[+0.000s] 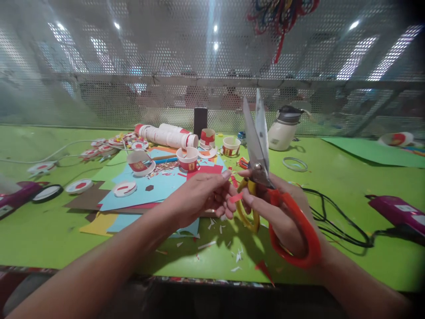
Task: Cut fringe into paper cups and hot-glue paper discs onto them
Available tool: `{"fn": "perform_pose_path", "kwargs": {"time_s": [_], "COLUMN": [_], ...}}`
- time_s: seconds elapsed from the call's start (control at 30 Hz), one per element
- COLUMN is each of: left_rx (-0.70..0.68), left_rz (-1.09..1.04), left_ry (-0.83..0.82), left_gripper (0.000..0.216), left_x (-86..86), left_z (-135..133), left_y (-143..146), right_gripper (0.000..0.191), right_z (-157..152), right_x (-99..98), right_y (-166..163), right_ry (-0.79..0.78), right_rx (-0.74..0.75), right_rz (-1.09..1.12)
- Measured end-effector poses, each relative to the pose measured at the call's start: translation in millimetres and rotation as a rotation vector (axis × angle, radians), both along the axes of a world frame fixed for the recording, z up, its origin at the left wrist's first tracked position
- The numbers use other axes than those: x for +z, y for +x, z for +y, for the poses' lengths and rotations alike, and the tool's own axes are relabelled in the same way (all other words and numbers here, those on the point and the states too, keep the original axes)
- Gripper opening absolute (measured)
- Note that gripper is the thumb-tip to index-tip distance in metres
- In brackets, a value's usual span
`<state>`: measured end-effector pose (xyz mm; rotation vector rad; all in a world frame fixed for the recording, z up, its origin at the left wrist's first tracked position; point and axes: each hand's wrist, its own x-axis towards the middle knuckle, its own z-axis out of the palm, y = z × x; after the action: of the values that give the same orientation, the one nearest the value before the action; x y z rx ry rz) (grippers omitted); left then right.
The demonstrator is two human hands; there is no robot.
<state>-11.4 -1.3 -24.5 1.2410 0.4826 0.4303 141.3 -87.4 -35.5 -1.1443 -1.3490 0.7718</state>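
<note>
My right hand [282, 212] is closed round the red and yellow handles of a large pair of scissors [257, 137], whose steel blades point up and stand slightly apart. My left hand [202, 197] is curled, its fingertips pinching a small red paper piece [236, 197] together with my right thumb just below the blades. Both hands hover above the green table [49, 230] near its front edge. White and red paper scraps [232, 254] lie under them.
Sheets of blue, red, brown and yellow paper [146, 190] lie left of my hands, with several red-and-white paper cups [187, 158] and cut cup discs behind. A white jug [283, 128], a tape ring [295, 164], black cables [335, 226] and a purple glue gun [396, 212] sit right. Mesh wall behind.
</note>
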Motion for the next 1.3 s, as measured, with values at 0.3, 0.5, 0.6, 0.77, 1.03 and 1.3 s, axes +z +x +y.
{"fn": "perform_pose_path", "kwargs": {"time_s": [0.3,0.5,0.6,0.77,1.03,1.3], "left_rx": [-0.078,-0.021,0.007,0.026,0.057,0.046], "left_rz": [-0.024,-0.059,-0.070,-0.100,-0.134,-0.152], "left_ry": [0.034,0.109,0.130,0.140,0.117,0.004], "left_gripper": [0.016,0.013,0.013,0.013,0.012,0.007], "left_x": [0.4,-0.2,0.8,1.8,-1.9,2.3], "left_z": [-6.4,-8.0,-7.8,-9.4,-10.3,-9.4], "left_y": [0.1,-1.8,-2.0,-1.2,-1.4,-0.4], "right_gripper": [0.031,0.032,0.031,0.028,0.029,0.026], "right_z": [-5.9,-5.8,-6.4,-6.6,-6.1,-4.8], "right_x": [-1.2,-3.7,-5.9,-9.6,-13.7,-14.8], "right_y": [-10.3,-10.2,-8.9,-6.3,-5.2,-7.1], "right_ry": [0.220,0.236,0.199,0.168,0.160,0.172], "right_rx": [-0.277,-0.277,-0.260,-0.254,-0.250,-0.281], "right_rz": [-0.045,-0.028,-0.036,-0.060,-0.034,-0.036]}}
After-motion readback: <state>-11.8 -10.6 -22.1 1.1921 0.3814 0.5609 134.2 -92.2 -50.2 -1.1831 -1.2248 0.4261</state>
